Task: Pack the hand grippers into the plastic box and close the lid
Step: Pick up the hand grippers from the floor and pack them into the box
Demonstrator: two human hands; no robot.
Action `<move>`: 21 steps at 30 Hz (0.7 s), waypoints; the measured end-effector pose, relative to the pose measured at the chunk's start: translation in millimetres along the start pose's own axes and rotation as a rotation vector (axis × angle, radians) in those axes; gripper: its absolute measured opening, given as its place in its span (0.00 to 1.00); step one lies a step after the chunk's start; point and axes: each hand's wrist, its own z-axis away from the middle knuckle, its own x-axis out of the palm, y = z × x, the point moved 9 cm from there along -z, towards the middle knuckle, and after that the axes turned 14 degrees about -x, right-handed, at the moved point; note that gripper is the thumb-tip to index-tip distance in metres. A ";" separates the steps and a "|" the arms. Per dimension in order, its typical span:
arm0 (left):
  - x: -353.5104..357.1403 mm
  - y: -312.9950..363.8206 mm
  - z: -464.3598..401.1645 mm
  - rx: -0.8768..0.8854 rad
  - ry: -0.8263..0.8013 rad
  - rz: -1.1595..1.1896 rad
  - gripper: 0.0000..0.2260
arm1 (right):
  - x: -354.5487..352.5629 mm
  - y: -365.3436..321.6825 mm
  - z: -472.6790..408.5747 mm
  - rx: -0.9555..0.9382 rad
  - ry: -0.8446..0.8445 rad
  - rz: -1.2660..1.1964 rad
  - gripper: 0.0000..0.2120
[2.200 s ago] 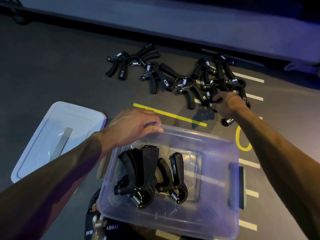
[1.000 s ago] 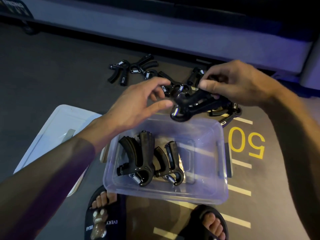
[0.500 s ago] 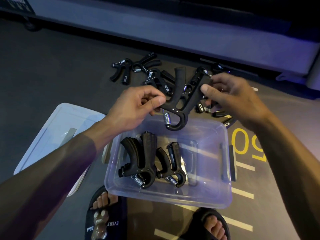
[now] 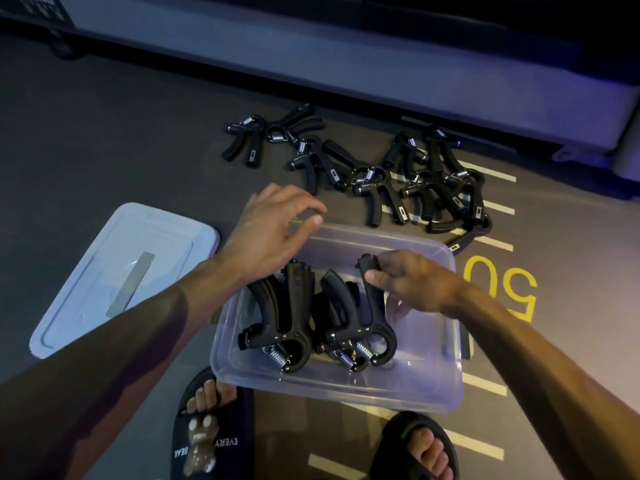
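The hand grippers are black, each with two curved handles that meet at a rounded head carrying a bright coiled steel spring. Three of them (image 4: 284, 317) stand side by side in the left half of the clear plastic box (image 4: 440, 393), heads and springs toward the near wall, handles pointing away. The right hand (image 4: 412, 285) reaches into the box, thumb and fingers pinched on the upper handle of the rightmost gripper (image 4: 372, 313), which leans against its neighbour. The left hand (image 4: 273, 230) hovers over the box's far left corner with fingers relaxed and spread, holding nothing. The right half of the box floor is bare, bounded by the right wall and its dark handle. The remaining grippers (image 4: 426, 181) lie scattered and partly heaped on the dark floor just beyond the far rim, a few spread further left. The pale lid (image 4: 86, 282) lies flat on the floor left of the box, close to its left wall. Two sandalled feet (image 4: 207, 427) sit just below the near rim, and a yellow painted "50" (image 4: 502, 289) marks the floor to the right.
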 end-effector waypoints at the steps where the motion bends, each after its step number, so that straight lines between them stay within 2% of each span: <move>1: 5.6 -3.0 0.9 0.002 -0.020 -0.017 0.12 | 7.1 6.7 -2.7 0.025 -0.007 0.049 0.09; 4: 17.9 -6.2 1.8 0.004 -0.054 -0.081 0.15 | 20.6 20.2 -10.1 0.082 -0.012 0.140 0.08; 10: 20.8 -5.8 1.1 -0.009 -0.085 -0.098 0.16 | 44.9 42.9 -8.5 0.210 0.027 -0.117 0.11; 21: 21.2 -5.5 0.9 -0.005 -0.090 -0.121 0.14 | 54.9 61.4 -12.0 0.250 0.089 -0.148 0.09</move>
